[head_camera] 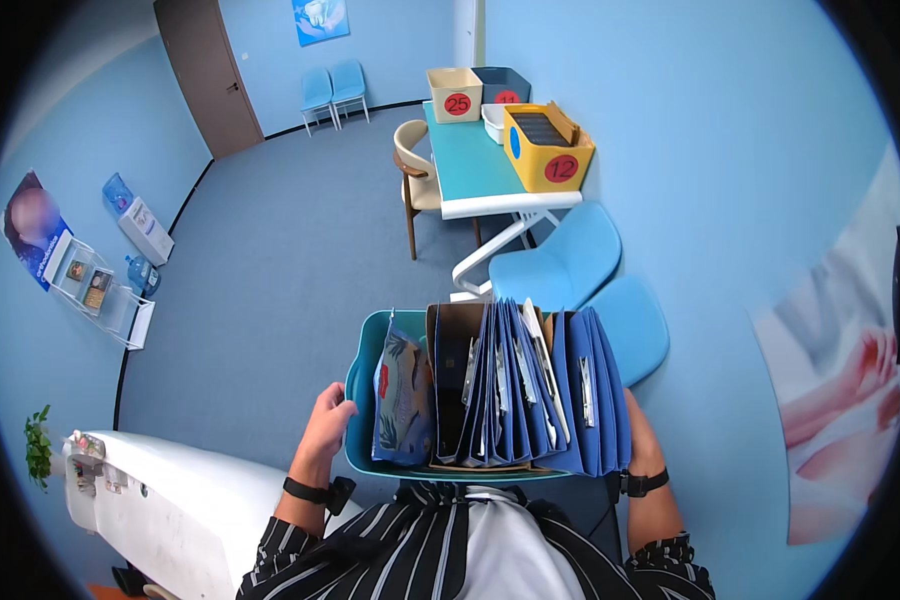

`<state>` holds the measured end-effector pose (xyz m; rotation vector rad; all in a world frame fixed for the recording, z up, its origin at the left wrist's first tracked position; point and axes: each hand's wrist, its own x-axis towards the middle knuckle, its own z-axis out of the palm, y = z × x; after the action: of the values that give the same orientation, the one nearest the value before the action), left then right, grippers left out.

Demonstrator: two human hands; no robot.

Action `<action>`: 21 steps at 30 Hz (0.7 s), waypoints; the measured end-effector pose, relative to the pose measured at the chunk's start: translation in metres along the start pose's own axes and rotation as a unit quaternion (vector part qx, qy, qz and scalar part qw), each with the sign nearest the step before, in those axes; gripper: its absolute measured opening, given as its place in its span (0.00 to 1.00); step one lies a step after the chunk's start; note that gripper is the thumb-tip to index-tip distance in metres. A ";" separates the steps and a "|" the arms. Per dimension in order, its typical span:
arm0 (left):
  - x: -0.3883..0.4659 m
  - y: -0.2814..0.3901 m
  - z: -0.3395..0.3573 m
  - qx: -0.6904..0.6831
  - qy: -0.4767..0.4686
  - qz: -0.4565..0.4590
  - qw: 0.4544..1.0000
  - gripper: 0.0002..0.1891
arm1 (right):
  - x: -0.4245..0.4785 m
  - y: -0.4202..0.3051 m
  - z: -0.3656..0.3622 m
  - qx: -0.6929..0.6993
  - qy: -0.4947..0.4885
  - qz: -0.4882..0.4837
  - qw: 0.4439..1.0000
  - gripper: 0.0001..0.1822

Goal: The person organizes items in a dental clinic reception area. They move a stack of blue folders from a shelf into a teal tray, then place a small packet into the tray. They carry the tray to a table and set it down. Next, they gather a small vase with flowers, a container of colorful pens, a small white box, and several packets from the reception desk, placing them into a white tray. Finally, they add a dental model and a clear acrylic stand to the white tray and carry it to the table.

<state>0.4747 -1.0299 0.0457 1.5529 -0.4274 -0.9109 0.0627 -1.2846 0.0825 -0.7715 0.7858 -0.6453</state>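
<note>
At waist height in front of me, a teal plastic bin [355, 435] is held between my two hands. My left hand [328, 421] grips its left side, thumb over the rim. My right hand [640, 429] is at the opposite end, its fingers hidden behind the folders. Several blue clipboard folders [529, 420] with metal clips stand packed in the bin, fanned and leaning, with a white board [546, 360] among them. Left of these is a brown box or file [457, 367]. A printed blue plastic pouch [403, 405] stands near the bin's left wall.
Ahead, a teal-topped table [469, 161] carries a yellow bin [540, 176], a cream bin [450, 79], a navy bin [506, 82] and a white basket [491, 124]. Blue chairs [544, 270] stand along the right wall. A cream chair [420, 184] is beside the table; a white counter [187, 495] is lower left.
</note>
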 end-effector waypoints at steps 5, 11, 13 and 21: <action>0.081 0.019 -0.021 0.000 0.004 0.024 1.000 0.15 | 0.098 -0.008 0.026 -0.078 -0.028 0.019 0.996 0.23; 0.151 0.058 -0.048 -0.017 0.032 0.046 0.998 0.15 | 0.197 -0.016 0.071 -0.167 -0.050 0.000 0.985 0.23; 0.173 0.072 -0.051 -0.016 0.040 0.043 0.998 0.15 | 0.228 -0.023 0.081 -0.156 -0.055 0.001 0.986 0.23; 0.264 0.094 -0.063 -0.014 0.080 0.012 0.997 0.15 | 0.344 -0.060 0.132 -0.161 -0.068 0.040 0.984 0.23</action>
<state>0.7080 -1.1978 0.0525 1.5792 -0.3165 -0.7637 0.3454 -1.5279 0.0646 -1.0620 0.8010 -0.3925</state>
